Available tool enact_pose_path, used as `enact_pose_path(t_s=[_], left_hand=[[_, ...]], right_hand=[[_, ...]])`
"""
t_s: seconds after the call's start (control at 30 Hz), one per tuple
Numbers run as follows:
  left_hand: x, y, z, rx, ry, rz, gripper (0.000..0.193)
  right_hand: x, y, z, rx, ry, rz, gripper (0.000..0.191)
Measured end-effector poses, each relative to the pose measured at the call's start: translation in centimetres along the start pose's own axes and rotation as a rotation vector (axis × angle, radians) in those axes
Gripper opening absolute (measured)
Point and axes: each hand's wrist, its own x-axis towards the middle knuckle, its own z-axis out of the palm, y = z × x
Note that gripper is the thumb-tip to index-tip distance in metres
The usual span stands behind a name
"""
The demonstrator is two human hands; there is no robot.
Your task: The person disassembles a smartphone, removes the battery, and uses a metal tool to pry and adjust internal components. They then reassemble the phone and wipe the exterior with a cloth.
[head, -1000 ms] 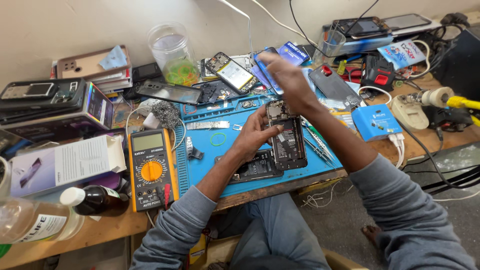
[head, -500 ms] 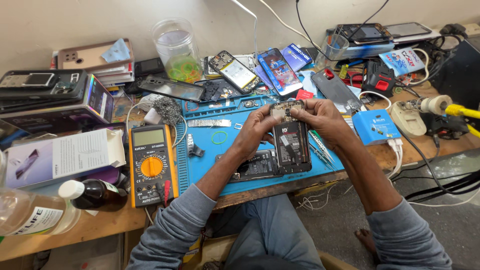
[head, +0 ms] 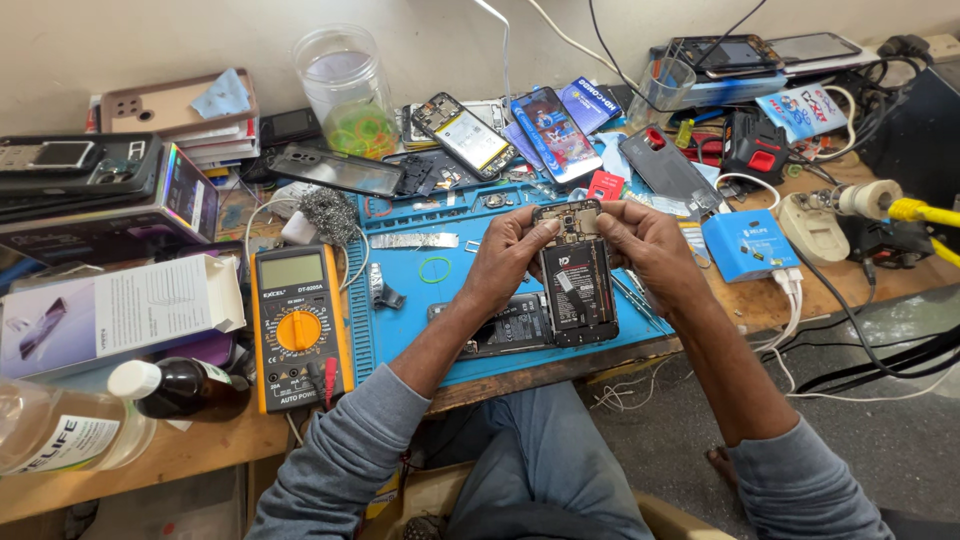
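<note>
Just left of the left hand [head: 510, 258] a small green rubber ring [head: 434, 269] lies on the blue work mat [head: 400, 330], with a strip of silver foil tape [head: 414, 241] a little beyond it. Further left sits a yellow multimeter [head: 298, 325] with an orange dial, and past that a white carton [head: 120, 310] and a dark bottle with a white cap [head: 170, 385]. Beyond both hands, toward the wall, several phones lie face up or open, among them a phone with a yellow-lit screen [head: 462, 131] and a phone with a blue picture on its screen [head: 556, 133]; a clear plastic jar [head: 350, 90] holding coloured bands stands behind them. Just right of the right hand [head: 650, 245] is a small blue box [head: 748, 243] with white cables, and further right a roll of yellow tape [head: 905, 208]. Under the left wrist a second black phone body [head: 500, 325] lies flat on the mat, touching the lower edge of the held one.

The opened phone [head: 575, 275] stands between the two hands, over the mat, its back cover off. Its inside is dark, with a black battery bearing a red mark and a white label, and a circuit board with camera parts at the top end. The left hand pinches the phone's upper left corner with thumb and fingertips; the right hand grips the upper right corner the same way.
</note>
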Motion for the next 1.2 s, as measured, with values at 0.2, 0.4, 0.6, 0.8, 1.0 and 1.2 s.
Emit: enact_pose_path(t_s=[0.2,0.4,0.6,0.8,1.0,1.2], left_hand=[[-0.2,0.5,0.1,-0.030,0.041,-0.002,0.023],[0.2,-1.6,-0.3,-0.072,0.086,-0.032,0.022],[1.1,-2.8,-0.1,-0.047,0.207,-0.104,0.024],[0.8,-0.9,2.3,-0.090,0.209,-0.112,0.015],[0.1,-1.7,3.0,-0.117,0.126,-0.059,0.016],[-0.6,-0.5,4.2,-0.184,0.071,-0.073,0.017]], right_hand=[[-4.3,-2.0,0.7,-1.338,0.254,-0.780,0.068],[-3.7,-2.2,1.3,-1.502,0.097,-0.682,0.084],[-12.0,-11.9,-1.6,-0.817,0.709,-1.373,0.071],[-14.6,-14.1,-5.2,-0.795,0.610,-1.046,0.066],[-9.7,-1.7,-2.5,-0.724,0.332,-0.412,0.075],[-10.2,-1.3,-0.9,-0.213,0.128,-0.140,0.079]])
